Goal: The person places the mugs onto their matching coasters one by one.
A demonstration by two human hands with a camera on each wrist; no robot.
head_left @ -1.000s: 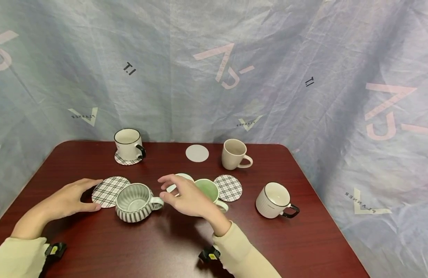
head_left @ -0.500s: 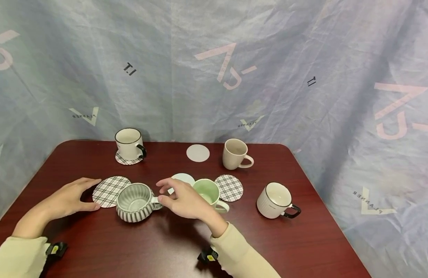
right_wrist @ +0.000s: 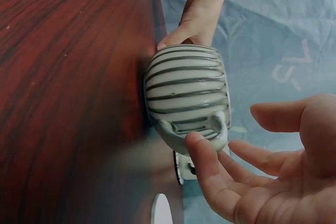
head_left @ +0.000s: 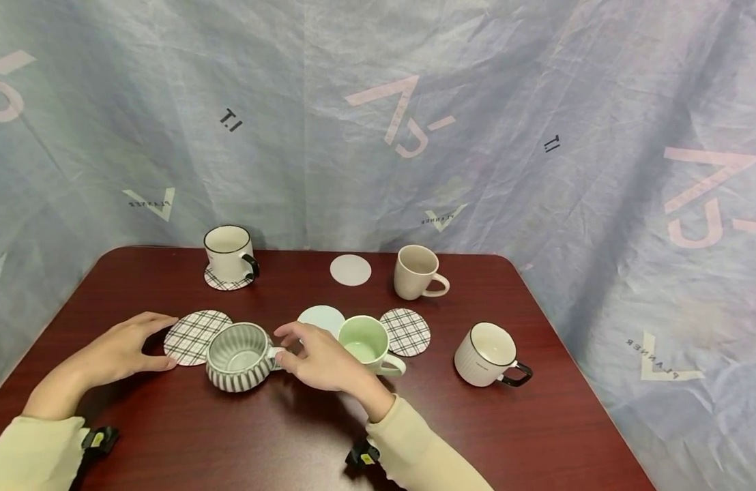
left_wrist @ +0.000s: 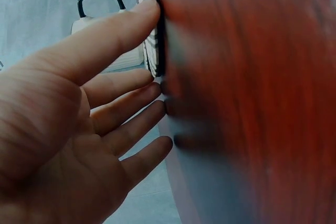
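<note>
My left hand (head_left: pixel 120 349) lies at the left edge of a round plaid coaster (head_left: pixel 187 337), thumb and forefinger spread along its rim. In the left wrist view its fingers (left_wrist: pixel 134 166) are nearly straight. Partly over the coaster's right side stands a grey-white ribbed mug (head_left: pixel 238 361), upright, its handle (right_wrist: pixel 181 142) toward my right hand (head_left: pixel 323 358). One lower finger (right_wrist: pixel 202 156) of that hand appears to touch the handle in the right wrist view, while the thumb (right_wrist: pixel 278 116) stays apart, with no grip round the mug.
A green mug (head_left: pixel 362 341) stands right beside my right hand, near a white coaster (head_left: pixel 321 319) and another plaid coaster (head_left: pixel 409 333). A white mug (head_left: pixel 485 358) is farther right. Behind are a beige mug (head_left: pixel 411 273), a white coaster (head_left: pixel 351 271) and a black-rimmed mug (head_left: pixel 226 256) on plaid.
My right hand has lowered and come slightly toward the ribbed mug's handle, showing more of the white coaster behind it. My left hand and the mugs look unmoved.
</note>
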